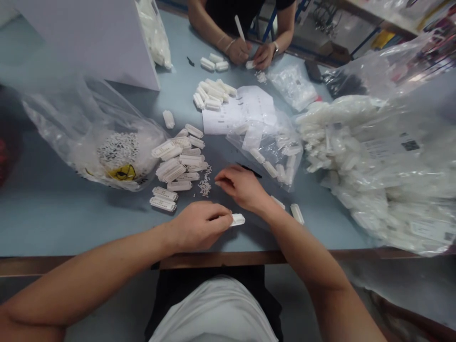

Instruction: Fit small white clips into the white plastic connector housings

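Note:
My left hand (pixel 203 223) is closed on a small white plastic housing (pixel 238 219) near the table's front edge; only the housing's right end shows past my fingers. My right hand (pixel 242 187) hovers beside a scatter of tiny white pieces (pixel 204 186), thumb and fingertips pinched together; whatever they may hold is too small to name. Left of those pieces lies a heap of slotted white plastic housings (pixel 180 164). Two more white housings lie by my right forearm, one of them a narrow housing (pixel 297 213). A black pen-like tool (pixel 251 171) lies behind my right hand.
An open clear bag (pixel 117 152) of tiny pieces stands at left, near a white upright panel (pixel 107 42). Large filled plastic bags (pixel 384 166) crowd the right. A bag of housings (pixel 272 152) lies on paper sheets (pixel 217 122). Across the table, a co-worker's hands (pixel 251 52) handle similar parts.

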Available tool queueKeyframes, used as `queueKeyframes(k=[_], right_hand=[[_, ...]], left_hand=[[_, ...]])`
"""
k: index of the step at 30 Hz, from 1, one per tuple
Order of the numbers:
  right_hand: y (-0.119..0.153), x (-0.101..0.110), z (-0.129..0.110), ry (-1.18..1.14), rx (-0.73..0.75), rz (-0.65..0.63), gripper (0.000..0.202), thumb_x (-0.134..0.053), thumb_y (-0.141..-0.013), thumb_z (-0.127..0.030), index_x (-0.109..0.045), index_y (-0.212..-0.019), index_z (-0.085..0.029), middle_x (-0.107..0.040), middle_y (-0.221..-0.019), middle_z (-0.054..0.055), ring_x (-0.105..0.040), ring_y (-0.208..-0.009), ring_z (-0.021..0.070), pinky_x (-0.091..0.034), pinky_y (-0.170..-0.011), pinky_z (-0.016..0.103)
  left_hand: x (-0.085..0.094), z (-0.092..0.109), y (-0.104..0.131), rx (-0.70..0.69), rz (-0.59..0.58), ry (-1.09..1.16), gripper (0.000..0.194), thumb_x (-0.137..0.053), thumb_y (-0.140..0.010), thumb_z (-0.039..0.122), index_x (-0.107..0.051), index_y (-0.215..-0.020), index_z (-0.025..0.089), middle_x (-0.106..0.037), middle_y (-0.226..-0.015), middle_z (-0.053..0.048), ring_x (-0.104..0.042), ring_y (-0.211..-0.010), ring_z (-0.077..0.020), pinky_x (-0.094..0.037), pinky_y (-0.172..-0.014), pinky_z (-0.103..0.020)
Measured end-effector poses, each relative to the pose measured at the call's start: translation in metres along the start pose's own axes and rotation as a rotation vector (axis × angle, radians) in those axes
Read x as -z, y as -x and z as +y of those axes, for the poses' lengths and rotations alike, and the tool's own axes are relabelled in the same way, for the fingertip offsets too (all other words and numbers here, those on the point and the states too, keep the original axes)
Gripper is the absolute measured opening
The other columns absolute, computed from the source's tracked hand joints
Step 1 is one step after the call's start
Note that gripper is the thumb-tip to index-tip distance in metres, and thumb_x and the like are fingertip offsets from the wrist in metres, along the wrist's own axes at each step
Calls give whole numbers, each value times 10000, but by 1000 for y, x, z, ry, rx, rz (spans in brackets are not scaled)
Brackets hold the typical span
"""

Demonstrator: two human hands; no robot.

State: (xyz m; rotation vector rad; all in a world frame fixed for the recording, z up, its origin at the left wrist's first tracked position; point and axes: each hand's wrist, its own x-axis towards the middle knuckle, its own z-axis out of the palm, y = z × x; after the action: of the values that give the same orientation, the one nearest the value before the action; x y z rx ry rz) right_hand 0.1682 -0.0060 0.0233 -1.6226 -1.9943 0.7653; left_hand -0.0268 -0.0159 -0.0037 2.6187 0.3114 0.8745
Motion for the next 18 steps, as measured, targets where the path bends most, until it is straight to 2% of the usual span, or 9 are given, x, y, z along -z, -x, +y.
queueKeyframes(k=[4, 7, 13, 16, 18], right_hand=[[-18, -10, -9, 379, 37, -139, 223, -500, -997, -189, -722, -1014, -170, -691, -1022, 101, -601, -997, 219, -434, -900, 336], [-25, -14, -14, 480, 49, -170, 263, -460, -1009, -187, -720, -1024, -149, -683, -1029, 120, -594, -1009, 230, -432, -889, 329], [-23, -11, -8, 487, 27, -153, 146, -543, -912, -142, -683, -950, -126, -681, -980, 128, -601, -943, 239, -428, -830, 331], [-12, 1, 1, 363, -25, -76, 106, -574, -833, -107, -652, -884, -157, -678, -894, 80, -594, -830, 202, -414, -743, 307], [-2, 10, 7, 227, -66, -24, 99, -583, -785, -102, -624, -829, -181, -662, -800, 29, -567, -718, 165, -393, -671, 286]], left_hand=[[0, -1, 0, 37, -40, 8, 154, -538, -922, 191, -688, -950, 208, -751, -921, -18, -650, -717, -129, -470, -656, -237], [1, -1, -1, 47, -55, -6, 154, -534, -927, 196, -687, -934, 210, -750, -909, -11, -654, -723, -131, -478, -662, -237], [2, -1, -3, 50, -8, -8, 133, -530, -925, 187, -661, -913, 199, -744, -907, -31, -666, -719, -141, -498, -647, -243], [3, -2, -3, 98, 22, 34, 105, -540, -924, 197, -643, -938, 194, -734, -920, -43, -673, -733, -144, -507, -651, -240], [5, -3, -4, 181, 45, 61, 88, -552, -927, 206, -631, -963, 194, -720, -906, -38, -673, -757, -143, -515, -680, -235]])
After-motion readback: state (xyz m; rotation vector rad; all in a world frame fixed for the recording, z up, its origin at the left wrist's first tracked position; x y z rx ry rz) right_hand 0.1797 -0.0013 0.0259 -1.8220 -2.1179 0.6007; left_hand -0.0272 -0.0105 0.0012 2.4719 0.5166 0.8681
